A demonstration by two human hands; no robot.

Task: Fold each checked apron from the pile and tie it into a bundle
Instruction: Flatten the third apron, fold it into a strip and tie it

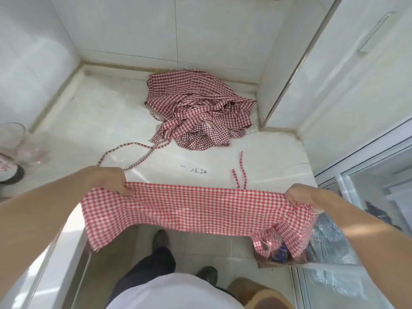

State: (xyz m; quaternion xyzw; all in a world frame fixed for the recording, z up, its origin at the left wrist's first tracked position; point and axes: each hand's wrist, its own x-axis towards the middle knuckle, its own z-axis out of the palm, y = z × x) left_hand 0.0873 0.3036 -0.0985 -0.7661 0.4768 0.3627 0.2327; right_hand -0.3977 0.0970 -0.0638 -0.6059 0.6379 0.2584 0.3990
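Stretched between both hands, one red checked apron (196, 208) hangs over the counter (107, 121) edge. Left hand (111, 180) and right hand (301, 195) each grip an upper corner, fingers curled tight. Behind lies the apron pile (198, 112).

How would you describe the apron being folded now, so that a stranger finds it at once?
Start at the pale counter. At its near edge, one red checked apron is stretched flat between left hand and right hand. The pile behind lies crumpled.

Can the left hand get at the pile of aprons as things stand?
Probably not right away: the left hand grips one end of the stretched apron, as the right hand does the other. The counter towards the pile looks unobstructed.
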